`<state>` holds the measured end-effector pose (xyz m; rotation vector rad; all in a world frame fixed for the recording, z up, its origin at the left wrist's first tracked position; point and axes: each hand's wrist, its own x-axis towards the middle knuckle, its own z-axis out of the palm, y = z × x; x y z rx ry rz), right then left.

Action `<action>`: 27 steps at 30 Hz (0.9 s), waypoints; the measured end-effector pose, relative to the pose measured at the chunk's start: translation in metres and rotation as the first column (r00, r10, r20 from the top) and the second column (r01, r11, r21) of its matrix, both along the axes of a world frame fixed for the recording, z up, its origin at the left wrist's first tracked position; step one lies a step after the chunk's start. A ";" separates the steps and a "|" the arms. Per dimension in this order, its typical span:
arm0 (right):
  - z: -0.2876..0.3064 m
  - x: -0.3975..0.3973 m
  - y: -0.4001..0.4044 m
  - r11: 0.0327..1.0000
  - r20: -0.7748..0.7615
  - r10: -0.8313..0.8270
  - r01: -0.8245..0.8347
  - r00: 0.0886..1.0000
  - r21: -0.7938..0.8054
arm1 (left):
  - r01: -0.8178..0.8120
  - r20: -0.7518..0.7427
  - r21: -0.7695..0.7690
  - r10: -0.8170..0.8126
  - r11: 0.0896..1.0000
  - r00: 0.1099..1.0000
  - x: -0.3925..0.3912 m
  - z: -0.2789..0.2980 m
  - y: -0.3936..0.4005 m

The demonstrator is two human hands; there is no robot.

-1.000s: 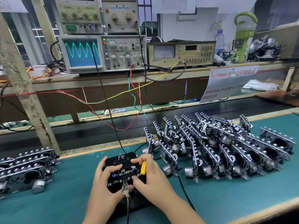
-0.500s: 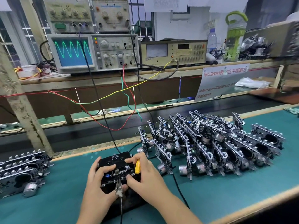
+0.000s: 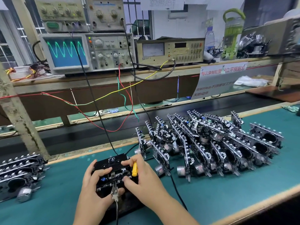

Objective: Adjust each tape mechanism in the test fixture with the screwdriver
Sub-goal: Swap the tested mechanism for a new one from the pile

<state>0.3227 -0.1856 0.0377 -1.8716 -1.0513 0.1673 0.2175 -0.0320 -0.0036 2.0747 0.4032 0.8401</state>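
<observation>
— Holding what? 
— Left hand (image 3: pixel 95 184) grips the test fixture (image 3: pixel 113 172) on the green worktop (image 3: pixel 211 197); right hand (image 3: pixel 141 177) pinches the yellow screwdriver (image 3: pixel 134 168) over the tape mechanism (image 3: pixel 113 176), tip seemingly pointing away.

1. Under my hands, the test fixture (image 3: pixel 112 161) is matt black plastic.
2. My screwdriver (image 3: pixel 134 169) has a glossy yellow plastic handle.
3. Right of centre, the tape mechanisms (image 3: pixel 211 143) are shiny metal.
4. The bench mat (image 3: pixel 211 192) is matt teal with a bare wood edge.
</observation>
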 end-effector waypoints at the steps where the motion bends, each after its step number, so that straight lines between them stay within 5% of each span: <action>1: 0.000 0.001 -0.001 1.000 -0.004 0.006 -0.006 1.000 0.001 | -0.004 0.003 0.000 0.004 1.000 1.000 0.000 -0.001 -0.001; 15: -0.003 0.009 0.000 0.997 -0.038 0.065 -0.063 0.997 0.043 | 0.016 -0.004 0.181 -0.015 0.983 1.000 0.005 -0.002 0.015; 27: -0.005 0.012 0.000 0.998 -0.069 0.057 -0.054 0.996 0.040 | -0.012 0.021 0.156 0.009 0.988 1.000 0.009 0.012 0.011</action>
